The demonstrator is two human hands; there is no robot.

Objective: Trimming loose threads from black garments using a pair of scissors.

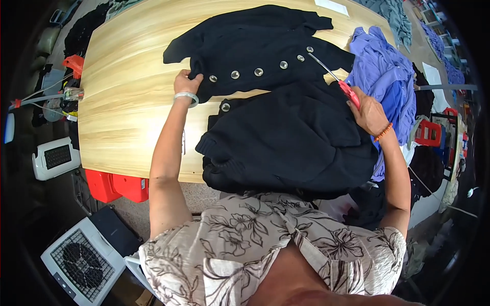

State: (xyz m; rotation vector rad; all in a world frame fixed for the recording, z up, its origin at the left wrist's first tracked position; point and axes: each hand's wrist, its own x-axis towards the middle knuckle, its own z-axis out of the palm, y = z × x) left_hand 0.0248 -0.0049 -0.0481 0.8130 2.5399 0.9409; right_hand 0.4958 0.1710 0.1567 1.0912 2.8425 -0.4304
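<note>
A black knit cardigan [245,43] lies spread on the wooden table, with several shiny round buttons [259,72] in a row along its near edge. My left hand [187,82] is closed on the cardigan's edge at the left end of that row. In my right hand [370,113] is a red-handled tool [349,94] with a long thin metal shaft; its exact kind is unclear. Its tip reaches the right end of the row, close to a button. Nearer to me, a heap of black knit garments [291,137] hangs over the table edge, one button [225,107] showing.
Purple garments [380,66] are piled at the table's right side. A white paper [332,7] lies at the far edge of the table [127,112]. Red plastic stools [116,186] stand below the near left edge. A white fan unit [81,260] is on the floor at lower left.
</note>
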